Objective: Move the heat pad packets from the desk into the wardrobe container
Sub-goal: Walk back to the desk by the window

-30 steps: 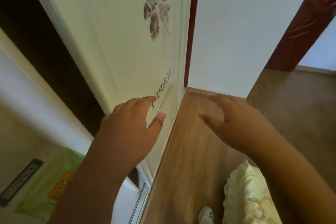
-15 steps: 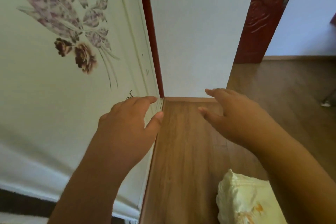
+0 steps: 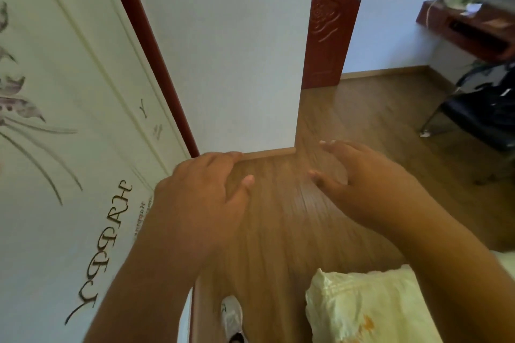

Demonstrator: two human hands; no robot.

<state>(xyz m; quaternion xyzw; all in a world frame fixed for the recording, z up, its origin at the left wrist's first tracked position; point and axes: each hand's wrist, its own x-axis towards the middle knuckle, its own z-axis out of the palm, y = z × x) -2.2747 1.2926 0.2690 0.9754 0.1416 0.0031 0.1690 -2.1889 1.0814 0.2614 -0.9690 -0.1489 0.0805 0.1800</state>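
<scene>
Wardrobe door (image 3: 69,147) slid further left, left hand (image 3: 200,203) and right hand (image 3: 365,184) empty, relaxed, no packets seen.

Large dark lettering: "HAPPY", in ornate capitals on the cream wardrobe door (image 3: 69,147), seen rotated so it runs down the panel.
Smaller print: a line beside the big word on the same door, too blurred to read.
Faint marks higher on the door: single letter-like shapes, not legible.

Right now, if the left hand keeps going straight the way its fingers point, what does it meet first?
Probably the wooden skirting strip below the white wall, just beyond the left hand; depth is unclear.
</scene>
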